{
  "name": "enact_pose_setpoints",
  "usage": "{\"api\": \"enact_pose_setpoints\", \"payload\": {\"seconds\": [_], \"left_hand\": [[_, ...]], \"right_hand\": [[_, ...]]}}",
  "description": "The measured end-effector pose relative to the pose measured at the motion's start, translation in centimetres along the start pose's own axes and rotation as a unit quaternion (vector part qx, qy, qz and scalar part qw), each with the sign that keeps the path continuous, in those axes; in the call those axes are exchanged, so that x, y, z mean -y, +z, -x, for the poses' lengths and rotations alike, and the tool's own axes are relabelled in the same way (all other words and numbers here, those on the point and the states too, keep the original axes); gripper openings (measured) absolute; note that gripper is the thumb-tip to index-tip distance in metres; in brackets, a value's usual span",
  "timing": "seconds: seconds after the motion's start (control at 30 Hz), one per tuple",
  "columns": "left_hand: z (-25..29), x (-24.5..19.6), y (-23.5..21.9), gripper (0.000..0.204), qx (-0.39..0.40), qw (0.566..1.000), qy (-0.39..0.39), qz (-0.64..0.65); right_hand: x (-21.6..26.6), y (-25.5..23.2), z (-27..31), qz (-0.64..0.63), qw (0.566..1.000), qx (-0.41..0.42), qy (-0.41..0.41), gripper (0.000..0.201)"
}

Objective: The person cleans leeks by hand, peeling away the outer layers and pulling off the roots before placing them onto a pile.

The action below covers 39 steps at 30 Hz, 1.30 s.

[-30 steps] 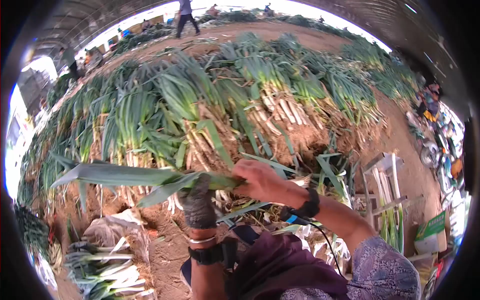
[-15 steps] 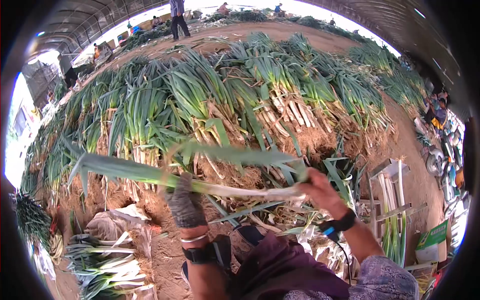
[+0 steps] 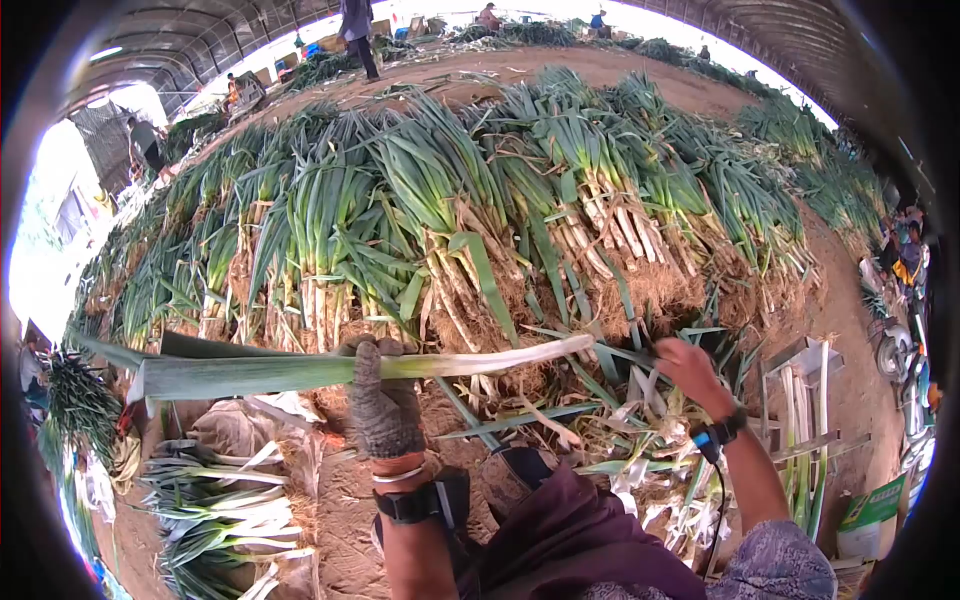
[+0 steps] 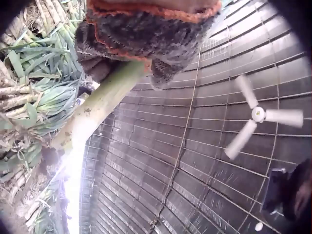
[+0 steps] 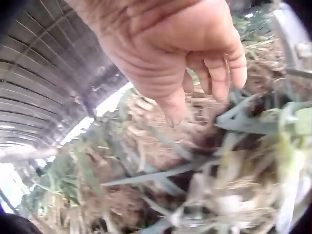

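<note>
My gloved left hand (image 3: 384, 398) grips a single leek (image 3: 460, 365) around its middle, its green leaves pointing left and its white end right. In the left wrist view the dark glove (image 4: 141, 41) wraps the pale stalk (image 4: 105, 100). My bare right hand (image 3: 690, 375) is apart from the leek, to the right of its white end, above loose leaves and peelings (image 3: 640, 420). The right wrist view shows that hand (image 5: 180, 53) with fingers loosely bent and nothing held in them.
Rows of leeks (image 3: 430, 180) with roots lie ahead. A pile of cleaned leeks (image 3: 235, 515) is at lower left. On the right stand a frame (image 3: 800, 445) holding leeks and a green-and-white box (image 3: 872, 518). Several people are in the background.
My right hand has moved away from the leek to the right, and the leaf strip it pulled has come off the stalk. My left hand still grips the leek.
</note>
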<state>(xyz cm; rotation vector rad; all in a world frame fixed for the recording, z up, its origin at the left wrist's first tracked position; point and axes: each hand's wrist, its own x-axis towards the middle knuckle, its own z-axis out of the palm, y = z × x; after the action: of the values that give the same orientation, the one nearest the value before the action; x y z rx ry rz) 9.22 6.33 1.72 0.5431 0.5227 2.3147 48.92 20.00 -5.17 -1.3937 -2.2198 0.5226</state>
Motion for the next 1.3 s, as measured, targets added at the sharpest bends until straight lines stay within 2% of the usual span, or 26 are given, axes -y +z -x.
{"api": "enact_pose_setpoints", "payload": {"seconds": [0.07,0.1,0.2,0.3,0.37,0.4,0.43,0.5,0.53,0.6,0.63,0.67,0.73,0.8,0.83,0.9,0.97,1.07,1.13,1.23,1.3], "left_hand": [[0.3,0.4,0.1,0.025,0.008,1.0,-0.022,0.008],[0.4,0.5,0.2,0.028,0.03,0.999,-0.028,0.002],[0.8,0.1,1.0,0.037,0.096,0.994,-0.054,-0.006],[1.0,-0.4,1.3,0.046,0.16,0.983,-0.088,0.003],[0.5,-0.4,1.1,0.05,0.203,0.974,-0.104,0.013],[0.9,-0.9,2.1,0.047,0.15,0.983,-0.091,-0.054],[1.0,-0.6,1.6,0.047,0.083,0.985,-0.085,-0.123],[1.3,0.0,0.8,0.048,-0.054,0.963,-0.073,-0.254],[1.3,0.2,0.7,0.039,-0.081,0.961,-0.095,-0.246],[1.8,0.3,1.0,0.038,-0.086,0.973,-0.132,-0.166],[2.0,0.3,1.0,0.038,-0.087,0.976,-0.15,-0.128],[1.9,0.4,0.7,0.035,-0.082,0.978,-0.146,-0.128],[1.5,0.9,-0.1,0.037,-0.008,0.989,-0.116,-0.091],[1.5,1.0,0.1,0.039,0.041,0.991,-0.11,-0.068],[1.7,0.8,0.4,0.04,0.051,0.989,-0.12,-0.064],[2.1,0.9,1.0,0.044,0.061,0.988,-0.138,-0.03],[2.6,1.4,1.6,0.048,0.06,0.986,-0.152,0.032],[2.8,1.1,0.9,0.048,0.06,0.975,-0.211,0.029],[2.8,1.1,0.8,0.05,0.071,0.974,-0.215,0.026],[2.6,1.2,0.7,0.049,0.09,0.97,-0.224,0.015],[2.5,1.4,1.2,0.048,0.096,0.971,-0.22,0.0]], "right_hand": [[7.8,0.8,-2.6,-0.026,0.991,0.04,-0.124,0.028],[11.0,1.4,-3.6,-0.055,0.978,0.042,-0.197,0.03],[18.3,4.1,-5.6,-0.12,0.912,0.045,-0.389,0.036],[22.8,4.1,-5.4,-0.19,0.887,0.192,-0.374,0.034],[23.7,4.0,-5.2,-0.193,0.892,0.255,-0.32,0.034],[24.0,4.0,-5.1,-0.192,0.892,0.286,-0.292,0.034],[23.8,4.4,-4.9,-0.181,0.904,0.244,-0.3,0.035],[22.9,5.5,-4.5,-0.156,0.923,0.16,-0.313,0.038],[22.7,5.9,-4.4,-0.141,0.928,0.145,-0.312,0.038],[22.5,6.4,-4.3,-0.112,0.937,0.116,-0.311,0.038],[22.4,6.7,-4.3,-0.126,0.935,0.146,-0.296,0.037],[22.3,6.9,-4.4,-0.14,0.933,0.175,-0.281,0.035],[22.8,6.2,-4.8,-0.179,0.922,0.262,-0.223,0.033],[24.8,4.4,-5.6,-0.229,0.888,0.375,-0.132,0.031],[25.2,4.5,-5.8,-0.285,0.867,0.395,-0.109,0.031],[26.0,4.8,-6.1,-0.394,0.812,0.427,-0.06,0.032],[26.4,5.0,-6.5,-0.409,0.804,0.425,-0.081,0.031],[26.4,5.7,-6.8,-0.458,0.774,0.43,-0.074,0.031],[26.4,5.8,-6.7,-0.496,0.752,0.431,-0.063,0.031],[26.3,5.4,-6.5,-0.493,0.761,0.419,-0.05,0.029],[26.5,4.3,-6.7,-0.379,0.829,0.409,-0.054,0.029]]}}
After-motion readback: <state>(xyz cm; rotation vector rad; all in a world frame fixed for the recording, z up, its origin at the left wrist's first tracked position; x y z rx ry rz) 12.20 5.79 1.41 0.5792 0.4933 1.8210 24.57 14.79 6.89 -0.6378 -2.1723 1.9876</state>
